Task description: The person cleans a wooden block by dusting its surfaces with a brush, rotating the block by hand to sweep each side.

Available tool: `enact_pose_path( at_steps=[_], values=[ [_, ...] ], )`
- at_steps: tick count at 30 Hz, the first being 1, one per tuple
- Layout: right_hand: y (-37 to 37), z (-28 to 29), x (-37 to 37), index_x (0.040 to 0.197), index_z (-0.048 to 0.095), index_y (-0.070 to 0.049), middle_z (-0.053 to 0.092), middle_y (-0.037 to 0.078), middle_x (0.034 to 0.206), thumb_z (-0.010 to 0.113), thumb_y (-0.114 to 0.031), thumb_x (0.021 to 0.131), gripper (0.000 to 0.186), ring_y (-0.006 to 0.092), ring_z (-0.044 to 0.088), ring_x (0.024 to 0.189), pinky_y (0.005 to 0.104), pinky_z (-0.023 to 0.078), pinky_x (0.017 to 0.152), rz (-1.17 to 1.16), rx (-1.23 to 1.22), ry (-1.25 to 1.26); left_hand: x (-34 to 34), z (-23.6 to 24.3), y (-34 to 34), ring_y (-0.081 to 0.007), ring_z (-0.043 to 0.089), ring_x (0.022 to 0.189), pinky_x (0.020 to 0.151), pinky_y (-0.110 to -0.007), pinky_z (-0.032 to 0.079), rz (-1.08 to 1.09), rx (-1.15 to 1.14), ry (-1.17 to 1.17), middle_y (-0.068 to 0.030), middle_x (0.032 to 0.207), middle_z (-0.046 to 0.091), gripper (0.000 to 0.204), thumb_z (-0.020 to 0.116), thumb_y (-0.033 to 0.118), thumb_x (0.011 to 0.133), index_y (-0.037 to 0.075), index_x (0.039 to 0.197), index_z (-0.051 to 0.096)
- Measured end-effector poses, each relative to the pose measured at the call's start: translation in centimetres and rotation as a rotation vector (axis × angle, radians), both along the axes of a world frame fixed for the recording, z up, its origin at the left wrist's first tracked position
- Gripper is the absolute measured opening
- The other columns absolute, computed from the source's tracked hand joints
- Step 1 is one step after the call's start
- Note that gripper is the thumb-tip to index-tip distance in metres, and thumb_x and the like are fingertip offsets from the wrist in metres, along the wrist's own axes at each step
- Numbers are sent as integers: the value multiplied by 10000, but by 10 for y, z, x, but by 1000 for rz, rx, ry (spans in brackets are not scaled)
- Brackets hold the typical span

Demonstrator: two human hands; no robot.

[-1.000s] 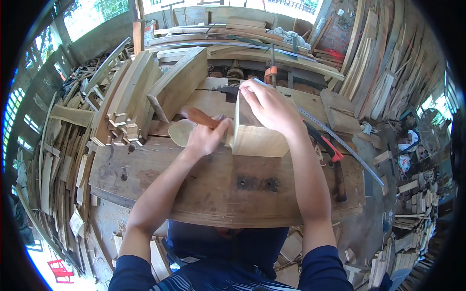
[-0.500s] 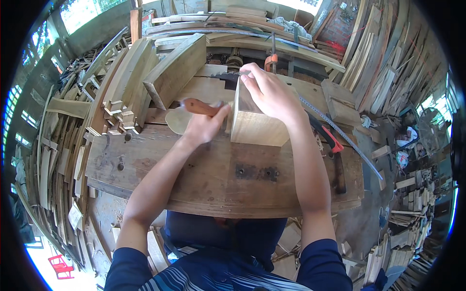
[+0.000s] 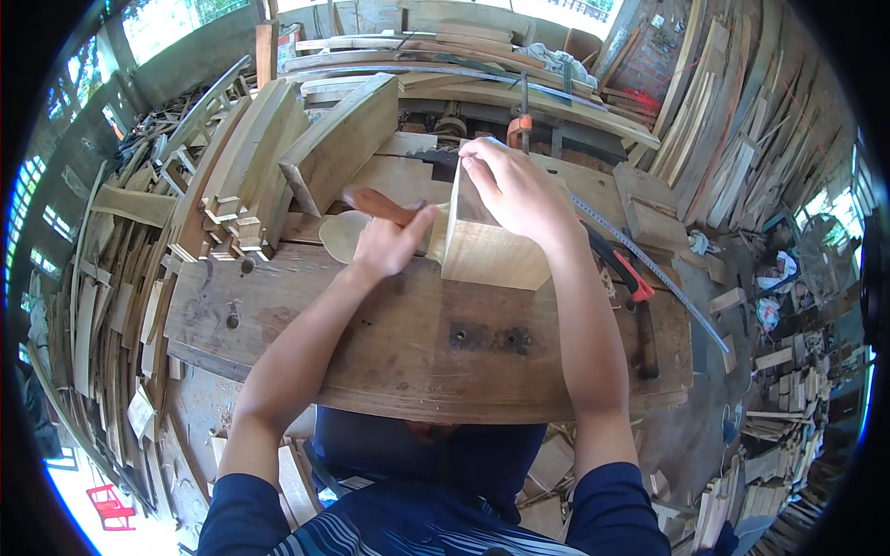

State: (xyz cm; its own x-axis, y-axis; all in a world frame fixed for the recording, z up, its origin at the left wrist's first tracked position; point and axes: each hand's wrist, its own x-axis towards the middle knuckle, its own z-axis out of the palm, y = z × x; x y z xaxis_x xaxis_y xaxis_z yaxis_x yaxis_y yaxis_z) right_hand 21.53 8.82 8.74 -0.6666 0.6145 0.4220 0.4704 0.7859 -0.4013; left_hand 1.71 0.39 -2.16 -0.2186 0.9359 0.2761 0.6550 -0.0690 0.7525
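In my left hand (image 3: 385, 246) is a brush with a brown wooden handle (image 3: 375, 205); its handle points up and to the left. The brush's far end lies close against the left side of a pale wooden box (image 3: 496, 255), where its tip is hard to make out. My right hand (image 3: 514, 190) lies over the top of that box, fingers bent over its far left edge. The box stands on the wooden workbench (image 3: 389, 347). Beside my left hand, a pale round flat piece (image 3: 343, 238) lies on the bench.
A long board (image 3: 343, 139) and stacked notched timbers (image 3: 255, 157) stand at the left. On the right lie a red-and-black handled saw (image 3: 635, 278), a metal ruler (image 3: 649, 269) and a dark wooden handle (image 3: 646, 343). An orange clamp (image 3: 521, 125) rises behind. Timber heaps surround the bench.
The bench and everything on it sit slightly lower in the picture. My left hand keeps the brush at the box's left side, its handle tilted slightly differently. My right hand stays on the box.
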Motion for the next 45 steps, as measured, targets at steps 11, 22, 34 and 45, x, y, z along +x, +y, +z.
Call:
enact_pose_path(
  at_steps=[11, 22, 34, 45],
  values=[
    [-2, 4, 0, 1210, 632, -14, 729, 199, 1101, 542, -233, 1085, 267, 394, 707, 1014, 440, 540, 879, 0, -60, -40, -9, 22, -21, -81, 447, 615, 565, -304, 337, -387, -73, -677, 45, 638, 509, 522, 573, 480, 1070, 49, 792, 667],
    [-2, 4, 4, 1131, 644, 6, 723, 245, 1031, 512, -271, 1097, 309, 433, 686, 973, 488, 525, 842, 28, -47, 6, 7, 41, -24, -272, 630, 675, 689, -414, 475, -192, -116, -92, -145, 654, 631, 608, 497, 532, 1067, 18, 804, 692],
    [-2, 10, -1, 1230, 614, -35, 729, 228, 1141, 495, -301, 1116, 313, 412, 693, 1100, 448, 538, 913, 12, -66, -54, -9, 21, -5, -160, 586, 589, 575, -336, 480, -83, -158, -454, -33, 662, 597, 514, 562, 512, 1058, 44, 891, 695],
    [-8, 8, 7, 1168, 625, -21, 706, 228, 1092, 488, -273, 1094, 296, 437, 673, 1041, 506, 531, 869, -4, -32, -27, 16, 56, 15, -100, 537, 562, 537, -273, 439, -107, -55, -903, 14, 678, 590, 499, 568, 573, 1040, 117, 860, 660]
  ],
)
